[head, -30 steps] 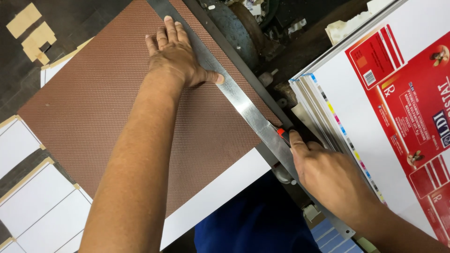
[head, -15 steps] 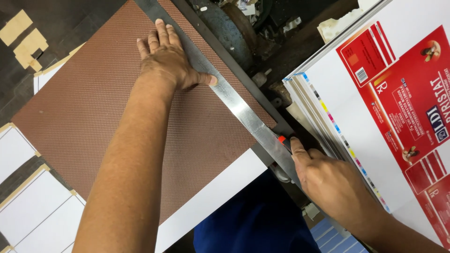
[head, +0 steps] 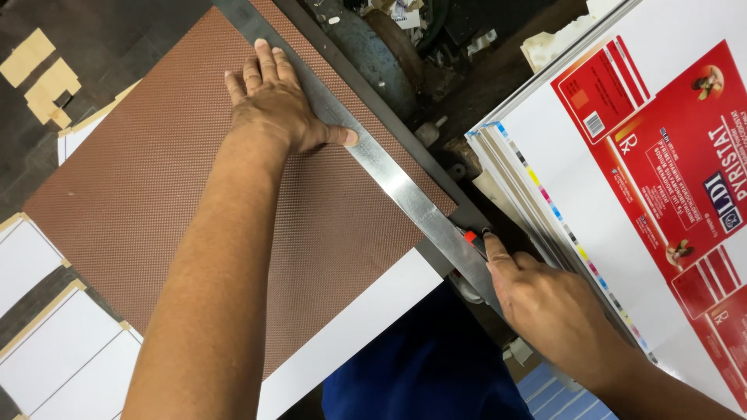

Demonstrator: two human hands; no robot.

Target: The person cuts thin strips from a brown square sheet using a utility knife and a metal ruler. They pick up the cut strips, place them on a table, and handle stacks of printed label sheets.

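**Reader:** Head view first, please. What took up most of the picture?

**Describer:** Head camera looked straight down on a brown textured sheet [head: 194, 202], the largest thing in view, lying flat and aslant on a white board [head: 350, 327] whose near edge stuck out below it. To the right stood a stack of printed sheets [head: 622, 155], white with red panels, well apart from the brown sheet and out of the cutting line, it seemed.

**Reader:** And what lay across the brown sheet?

**Describer:** A long steel straightedge [head: 389, 167] ran diagonally along the sheet's right margin, from the top of the frame down towards the person's body.

**Reader:** How were the hands placed?

**Describer:** The left hand [head: 276, 101] was spread flat, fingers together on the sheet and thumb stretched out onto the straightedge, apparently pressing both down so neither slipped. The right hand [head: 556, 307] was curled at the lower end of the straightedge, forefinger extended along a small tool with a red tip [head: 471, 236], held against the metal edge; I judged it a knife using the steel as a guide, though the blade was hidden.

**Reader:** Anything smaller?

**Describer:** White cut panels [head: 47, 342] lay at the left, and cardboard scraps [head: 43, 78] at the top left corner.
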